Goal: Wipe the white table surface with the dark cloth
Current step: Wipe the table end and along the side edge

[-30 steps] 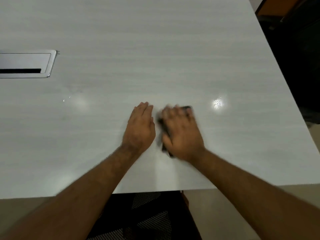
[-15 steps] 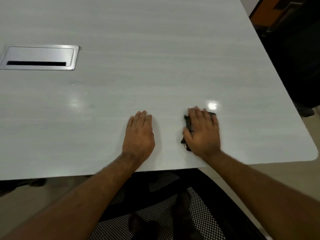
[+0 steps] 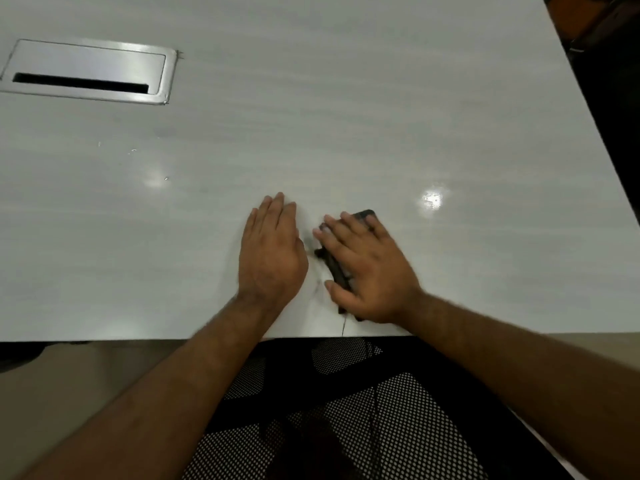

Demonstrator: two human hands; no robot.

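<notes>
The white table [image 3: 346, 116] fills most of the view. My right hand [image 3: 370, 271] lies flat on the dark cloth [image 3: 334, 268], pressing it to the table near the front edge. Only the cloth's left edge and a far corner show past my fingers. My left hand [image 3: 272, 252] rests palm down on the bare table just left of the cloth, fingers together, holding nothing.
A metal cable hatch [image 3: 86, 72] with a dark slot is set into the table at the far left. A black mesh chair [image 3: 346, 410] stands under the front edge. Dark furniture [image 3: 609, 98] stands beyond the table's right edge.
My right hand has slid the cloth left, back towards my left hand, after sweeping right half a second ago. The left hand has stayed in place.
</notes>
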